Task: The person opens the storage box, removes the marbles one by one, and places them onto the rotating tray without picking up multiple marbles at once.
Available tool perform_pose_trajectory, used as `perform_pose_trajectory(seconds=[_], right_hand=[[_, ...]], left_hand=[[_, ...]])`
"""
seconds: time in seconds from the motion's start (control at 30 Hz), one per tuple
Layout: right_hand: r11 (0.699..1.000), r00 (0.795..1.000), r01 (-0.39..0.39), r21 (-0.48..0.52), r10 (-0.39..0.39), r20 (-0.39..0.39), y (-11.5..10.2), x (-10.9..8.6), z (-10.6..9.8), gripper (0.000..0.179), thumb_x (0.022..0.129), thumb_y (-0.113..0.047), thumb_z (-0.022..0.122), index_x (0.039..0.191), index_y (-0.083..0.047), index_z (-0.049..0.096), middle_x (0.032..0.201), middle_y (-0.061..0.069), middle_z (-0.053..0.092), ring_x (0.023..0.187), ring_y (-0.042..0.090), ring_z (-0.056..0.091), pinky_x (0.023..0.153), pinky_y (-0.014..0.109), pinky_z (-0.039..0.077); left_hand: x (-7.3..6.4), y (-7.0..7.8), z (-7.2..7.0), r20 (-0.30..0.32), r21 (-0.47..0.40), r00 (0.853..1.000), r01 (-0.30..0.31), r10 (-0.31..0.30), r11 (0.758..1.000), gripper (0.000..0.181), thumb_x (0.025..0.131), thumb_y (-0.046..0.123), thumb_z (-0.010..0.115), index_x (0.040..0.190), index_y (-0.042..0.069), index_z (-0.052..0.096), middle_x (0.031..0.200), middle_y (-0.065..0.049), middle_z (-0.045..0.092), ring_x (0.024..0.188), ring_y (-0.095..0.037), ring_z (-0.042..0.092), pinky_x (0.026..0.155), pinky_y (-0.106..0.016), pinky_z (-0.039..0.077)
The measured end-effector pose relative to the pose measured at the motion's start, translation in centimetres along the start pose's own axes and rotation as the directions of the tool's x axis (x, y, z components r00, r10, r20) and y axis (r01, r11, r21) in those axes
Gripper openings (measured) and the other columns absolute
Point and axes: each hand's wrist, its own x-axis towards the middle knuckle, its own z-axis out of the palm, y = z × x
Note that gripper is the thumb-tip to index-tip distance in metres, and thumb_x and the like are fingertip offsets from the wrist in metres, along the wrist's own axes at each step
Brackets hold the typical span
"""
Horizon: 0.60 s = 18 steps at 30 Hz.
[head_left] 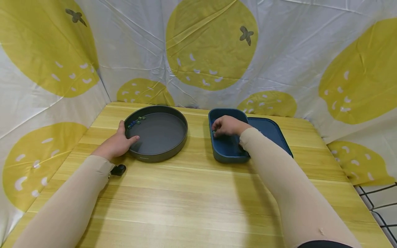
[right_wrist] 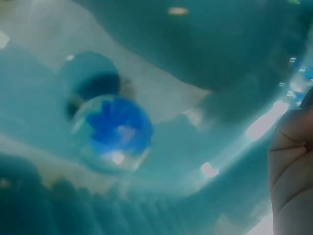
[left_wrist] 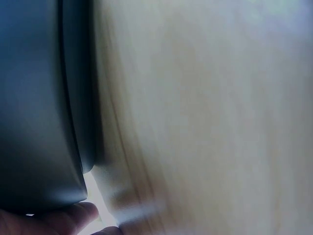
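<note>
At the left, a round dark grey baking pan (head_left: 183, 144) stands on the table. My left hand (head_left: 113, 143) holds its left side, thumb over the rim and fingers along the outer wall. Several small glass marbles (head_left: 138, 122), blue and greenish, lie against the pan's inner far-left wall. My right hand (head_left: 227, 125) is inside a deep blue rectangular container (head_left: 231, 159), fingers curled downward at its left wall. A small bluish marble (head_left: 213, 132) shows at the fingertips. The right wrist view has a clear marble with a blue core (right_wrist: 120, 129) close up in the container.
A flat blue lid (head_left: 273, 129) lies on the wooden table (head_left: 186, 203) right of the container, partly behind my right forearm. Patterned cloth (head_left: 211, 44) hangs along the back and sides. A black wire rack (head_left: 379, 206) stands at the lower right.
</note>
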Motion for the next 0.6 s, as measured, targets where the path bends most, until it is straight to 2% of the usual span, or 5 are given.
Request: perform_pose_trajectory(seconds=[0.33,0.6], right_hand=[[0.996,0.997,-0.022,0.082,0.028,-0.078,-0.9,-1.2,-2.3,0.024,0.1,-0.021,0.075,0.122,-0.014,0.076,0.096,0.004,0.074,0.099,0.022,0.067,0.094,0.043,0.052],[0.99,0.992,0.036,0.139,-0.018,-0.125,-3.7,-2.0,-3.1,0.025,0.1,-0.024,0.075,0.122,-0.014,0.076,0.096,0.013,0.071,0.1,0.027,0.064,0.095,0.045,0.051]], left_hand=[[0.1,0.0,0.0,0.0,0.011,1.0,0.004,-0.004,1.0,0.111,0.108,0.06,0.043,0.156,0.003,-0.038,0.166,-0.043,0.01,0.151,-0.059,0.029,0.122,-0.068,0.03],[-0.1,0.0,-0.1,0.001,0.012,1.0,0.007,-0.007,1.0,0.11,0.108,0.061,0.043,0.157,0.003,-0.037,0.166,-0.043,0.011,0.151,-0.06,0.029,0.122,-0.068,0.029]])
